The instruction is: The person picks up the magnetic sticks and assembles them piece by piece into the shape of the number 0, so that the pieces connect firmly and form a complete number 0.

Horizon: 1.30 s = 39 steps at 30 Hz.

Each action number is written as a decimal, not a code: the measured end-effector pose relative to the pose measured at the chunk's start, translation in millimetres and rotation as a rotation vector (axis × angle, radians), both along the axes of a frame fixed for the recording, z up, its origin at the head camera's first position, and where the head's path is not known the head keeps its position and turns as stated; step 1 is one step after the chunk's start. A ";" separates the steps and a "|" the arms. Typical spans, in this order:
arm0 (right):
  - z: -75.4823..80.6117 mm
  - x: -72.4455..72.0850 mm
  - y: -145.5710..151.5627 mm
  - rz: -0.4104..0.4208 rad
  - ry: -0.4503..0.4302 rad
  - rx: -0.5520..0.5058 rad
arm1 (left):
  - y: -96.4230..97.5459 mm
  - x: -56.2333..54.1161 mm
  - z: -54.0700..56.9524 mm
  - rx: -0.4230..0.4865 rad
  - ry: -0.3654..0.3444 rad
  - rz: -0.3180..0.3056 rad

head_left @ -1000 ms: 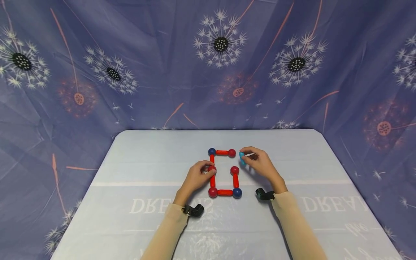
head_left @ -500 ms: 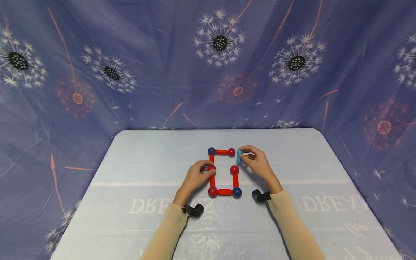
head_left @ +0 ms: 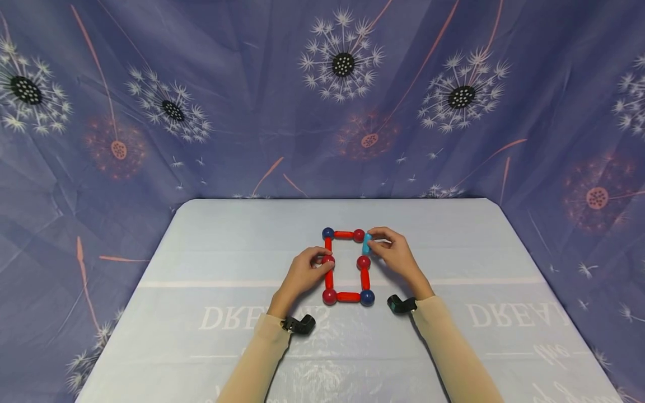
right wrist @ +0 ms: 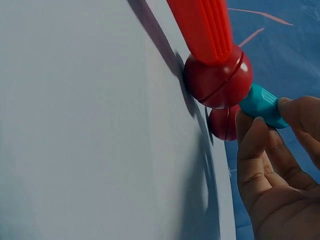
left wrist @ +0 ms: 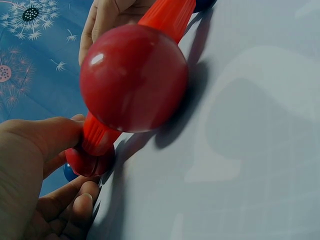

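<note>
A ring of red rods, red balls and blue balls lies on the table, with a gap on its right side. My left hand [head_left: 302,274] grips the red ball [left wrist: 86,163] midway along the left side, between thumb and fingers. With thumb and fingertips my right hand [head_left: 397,254] pinches a light-blue rod [head_left: 367,244] over that gap. One end of this rod is close to the red ball [head_left: 363,262] below; contact cannot be told. Its other end is near the upper right red ball [head_left: 358,235]. Fingers hide part of the rod in the right wrist view [right wrist: 262,106].
Blue balls form the upper left corner [head_left: 328,233] and lower right corner [head_left: 367,297] of the ring. The white-covered table [head_left: 211,246] ends at a patterned purple-blue cloth [head_left: 242,134] behind. Both wrists wear black cameras.
My right hand has moved left and slightly down, bringing the light-blue rod from outside the ring to the gap. The left hand keeps its grip, almost unmoved.
</note>
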State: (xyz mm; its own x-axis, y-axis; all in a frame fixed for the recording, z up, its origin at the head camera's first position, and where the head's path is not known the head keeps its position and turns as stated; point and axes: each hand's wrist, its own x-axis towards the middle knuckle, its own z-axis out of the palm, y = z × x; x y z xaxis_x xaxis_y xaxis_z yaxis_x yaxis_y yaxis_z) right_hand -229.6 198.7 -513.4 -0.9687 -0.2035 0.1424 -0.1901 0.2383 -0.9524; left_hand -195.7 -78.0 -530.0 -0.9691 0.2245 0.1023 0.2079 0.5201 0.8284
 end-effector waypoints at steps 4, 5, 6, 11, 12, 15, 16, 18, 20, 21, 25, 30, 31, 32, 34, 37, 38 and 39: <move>-2.1 0.6 -2.0 -0.001 -0.030 0.003 | 0.3 0.1 0.6 -0.008 -0.003 -0.002; -2.5 0.8 -2.4 -0.001 -0.037 0.005 | 0.5 0.3 0.9 -0.010 -0.001 -0.002; -2.8 0.9 -2.8 0.001 -0.042 0.008 | 0.5 0.4 1.2 -0.008 -0.001 -0.002; -3.6 0.7 -3.8 0.010 -0.048 0.011 | 0.6 0.7 1.8 -0.001 0.005 0.001; -3.7 0.7 -3.8 0.011 -0.050 0.013 | 0.5 0.6 1.6 0.001 0.003 0.001; -4.1 0.5 -3.6 0.024 -0.059 0.018 | 0.3 0.7 0.7 -0.002 0.001 0.006; -4.2 0.3 -3.5 0.027 -0.063 0.021 | 0.4 0.6 0.2 -0.001 0.002 0.007; -4.3 0.0 -3.4 0.036 -0.070 0.028 | 0.5 0.6 -0.3 0.000 0.000 0.013; -3.8 -0.5 -3.5 0.043 -0.079 0.036 | 0.7 0.5 -0.5 0.001 -0.002 0.018; -3.7 -0.8 -3.7 0.047 -0.083 0.044 | 0.8 0.3 -0.5 0.003 -0.003 0.019; -3.0 -2.2 -4.4 0.066 -0.105 0.086 | 0.9 0.1 -0.6 0.007 -0.007 0.015; -4.8 -2.8 -4.7 0.076 -0.110 0.141 | 0.8 0.6 -0.4 0.011 -0.001 0.008; -5.6 -2.8 -4.7 0.074 -0.109 0.146 | 0.9 0.7 -0.3 0.012 -0.002 0.009; -6.0 -2.5 -4.7 0.073 -0.106 0.150 | 0.9 0.8 -0.2 0.012 -0.003 0.010; -6.8 -1.9 -4.9 0.069 -0.105 0.156 | 1.0 1.0 0.0 0.012 -0.007 0.014; -8.1 -1.9 -4.8 0.063 -0.109 0.163 | 1.5 1.3 0.2 0.013 -0.010 0.019; -8.3 -1.9 -4.7 0.062 -0.109 0.168 | 1.6 1.4 0.4 0.011 -0.009 0.021; -8.4 -2.1 -4.7 0.060 -0.110 0.175 | 1.7 1.5 0.4 0.010 -0.007 0.022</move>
